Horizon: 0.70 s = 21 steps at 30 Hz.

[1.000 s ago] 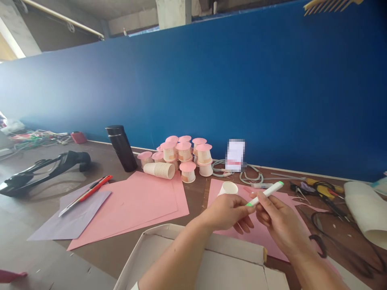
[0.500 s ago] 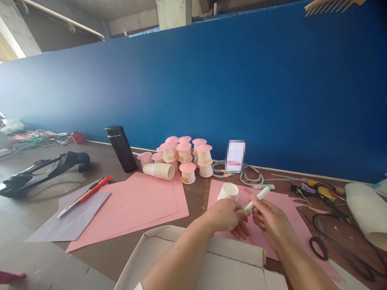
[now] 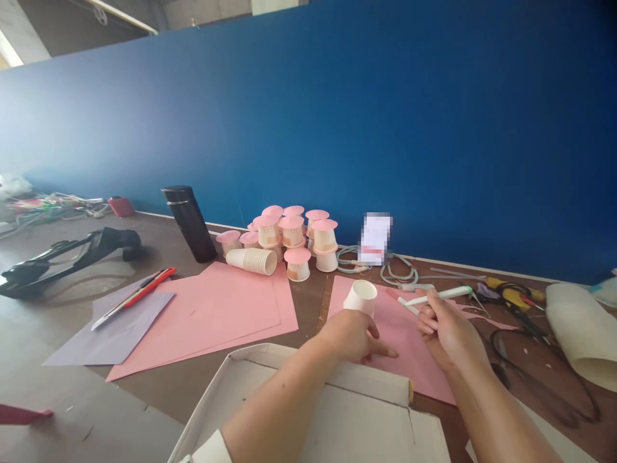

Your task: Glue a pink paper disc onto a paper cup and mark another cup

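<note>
My right hand (image 3: 446, 325) is closed on a white pen with green ends (image 3: 446, 295), held nearly level above a pink sheet (image 3: 419, 357). My left hand (image 3: 357, 337) rests over the left part of that sheet, index finger stretched to the right and the other fingers partly curled, with nothing seen in it. Just behind the left hand a white paper cup (image 3: 361, 294) stands on the sheet, its rim up. The lower part of the cup is hidden by the hand. A white cardboard box lid (image 3: 366, 418) lies under my forearms.
Several cups with pink discs (image 3: 297, 263) stand by the blue wall, beside a lying cup stack (image 3: 253, 262). A black bottle (image 3: 190, 225), a red cutter (image 3: 137, 297) on purple paper, a phone (image 3: 375, 239), cables and a large white roll (image 3: 581, 334) are around.
The left hand has let go of the pen's end. My right hand has drawn the pen up and to the right, and it is now more level. The view has tilted down slightly.
</note>
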Each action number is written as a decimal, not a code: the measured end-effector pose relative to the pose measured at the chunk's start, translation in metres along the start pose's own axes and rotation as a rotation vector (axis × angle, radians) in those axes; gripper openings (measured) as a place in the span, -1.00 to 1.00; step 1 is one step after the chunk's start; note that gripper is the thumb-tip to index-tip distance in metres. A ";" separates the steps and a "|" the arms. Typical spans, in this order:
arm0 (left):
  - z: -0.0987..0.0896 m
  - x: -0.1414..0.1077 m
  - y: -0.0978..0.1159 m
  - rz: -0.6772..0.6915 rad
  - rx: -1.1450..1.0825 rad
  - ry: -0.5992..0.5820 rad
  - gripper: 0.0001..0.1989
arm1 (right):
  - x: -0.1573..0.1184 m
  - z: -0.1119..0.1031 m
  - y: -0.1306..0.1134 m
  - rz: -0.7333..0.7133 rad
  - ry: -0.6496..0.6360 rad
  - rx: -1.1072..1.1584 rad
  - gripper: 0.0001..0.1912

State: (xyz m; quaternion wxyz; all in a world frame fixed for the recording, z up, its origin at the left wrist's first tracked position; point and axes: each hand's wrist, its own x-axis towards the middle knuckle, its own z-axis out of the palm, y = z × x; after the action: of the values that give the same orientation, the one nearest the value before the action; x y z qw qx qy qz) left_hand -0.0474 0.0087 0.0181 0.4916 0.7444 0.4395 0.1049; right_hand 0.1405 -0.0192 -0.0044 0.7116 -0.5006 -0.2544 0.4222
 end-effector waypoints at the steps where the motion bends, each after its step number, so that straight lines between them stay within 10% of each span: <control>1: -0.003 -0.002 0.000 0.020 0.026 0.068 -0.61 | 0.000 0.000 0.001 0.009 0.004 -0.002 -0.65; 7: -0.019 -0.004 -0.002 0.021 0.098 0.556 -0.40 | -0.001 -0.005 -0.005 0.032 0.057 0.048 -0.62; 11: -0.009 0.012 -0.010 0.020 0.165 0.512 -0.01 | -0.004 -0.001 -0.004 0.032 0.024 0.056 -0.59; 17: 0.002 0.038 -0.023 0.093 0.144 0.526 -0.36 | -0.007 0.003 -0.001 -0.011 0.020 0.009 -0.55; 21: -0.009 0.031 -0.019 0.135 -0.284 0.488 -0.40 | -0.008 0.003 -0.002 -0.014 0.025 -0.029 -0.52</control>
State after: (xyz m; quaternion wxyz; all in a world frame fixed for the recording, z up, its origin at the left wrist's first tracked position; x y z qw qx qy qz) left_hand -0.0450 0.0410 -0.0018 0.4626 0.6485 0.4751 0.3739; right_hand 0.1350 -0.0247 -0.0012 0.7103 -0.5144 -0.2551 0.4072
